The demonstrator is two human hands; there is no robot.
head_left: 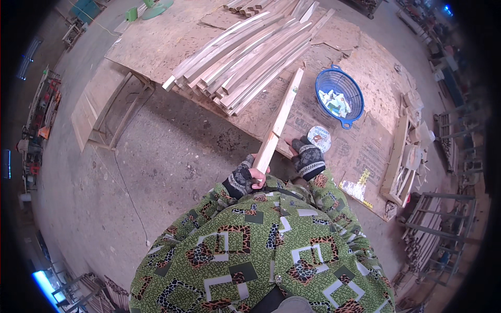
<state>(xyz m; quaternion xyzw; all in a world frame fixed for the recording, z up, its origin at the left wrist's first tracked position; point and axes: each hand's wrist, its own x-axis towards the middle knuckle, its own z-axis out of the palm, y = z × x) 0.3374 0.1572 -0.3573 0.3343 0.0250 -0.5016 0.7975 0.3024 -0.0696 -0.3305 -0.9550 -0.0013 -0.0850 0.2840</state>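
Note:
A long, pale wooden strip slants from my body out over the table, a dark line across its middle and a small green mark near the far end. My left hand, in a grey patterned fingerless glove, is closed around its near end, beyond the table's front edge. At that edge, just right of the strip, is my right hand in a matching glove. Its fingers are bent and partly hidden, so I cannot see whether they hold anything. A round white printed disc lies flat beside it.
Many wooden strips lie piled across the table. On the right stand a blue plastic basket holding paper scraps and a wooden rack. A wooden stand is on the floor at left; a cable runs nearby.

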